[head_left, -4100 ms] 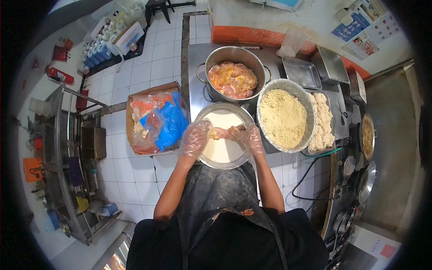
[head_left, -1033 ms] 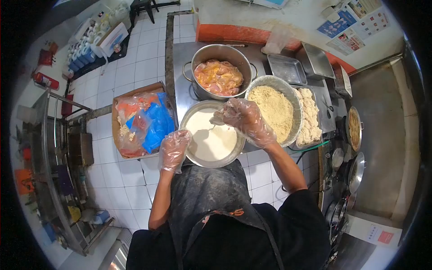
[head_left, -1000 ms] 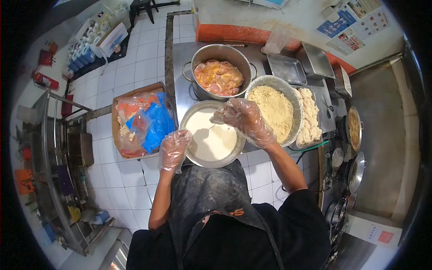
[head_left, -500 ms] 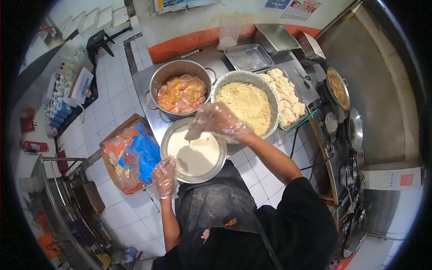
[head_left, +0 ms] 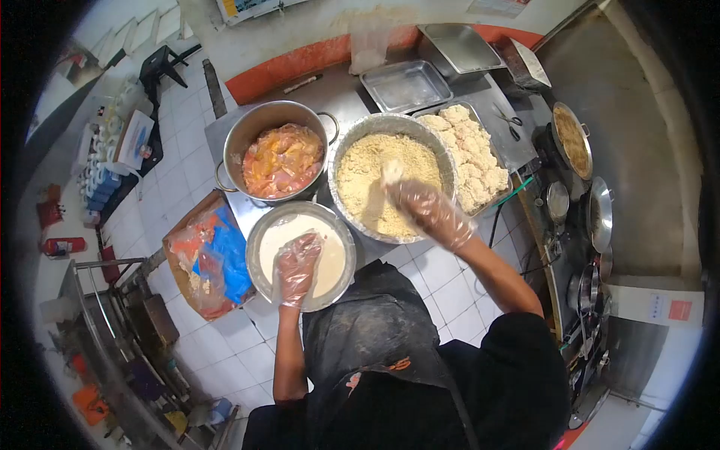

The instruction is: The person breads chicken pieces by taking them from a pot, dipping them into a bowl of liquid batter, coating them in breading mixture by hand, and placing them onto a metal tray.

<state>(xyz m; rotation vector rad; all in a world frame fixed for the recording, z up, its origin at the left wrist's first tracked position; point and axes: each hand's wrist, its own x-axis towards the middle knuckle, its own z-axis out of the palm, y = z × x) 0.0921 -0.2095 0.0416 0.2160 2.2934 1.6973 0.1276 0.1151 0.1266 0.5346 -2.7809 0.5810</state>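
Note:
My right hand (head_left: 431, 214), in a clear plastic glove, is over the large metal bowl of crumbly yellowish breading (head_left: 367, 161). Its fingers are closed on a pale, batter-coated piece of chicken (head_left: 391, 172), which is partly blurred. My left hand (head_left: 298, 266), gloved the same way, is over the bowl of white batter (head_left: 330, 262), back upward and fingers stretched out. Nothing shows in its grasp; whether its fingertips touch the batter I cannot tell. Behind the batter stands a steel pot (head_left: 227, 161) of raw marinated chicken (head_left: 281, 161) in a clear bag.
A tray of coated pieces (head_left: 472, 165) is right of the breading. Behind lie an empty-looking metal tray (head_left: 405, 86) and scissors (head_left: 510, 118). A cardboard box (head_left: 176, 225) with blue plastic (head_left: 225, 259) is at left. Pans (head_left: 600, 214) line the right-hand counter.
My right hand has moved with the dripping piece from above the batter to above the breading. My left hand has gone from the batter bowl's rim to over the batter. The view has shifted slightly.

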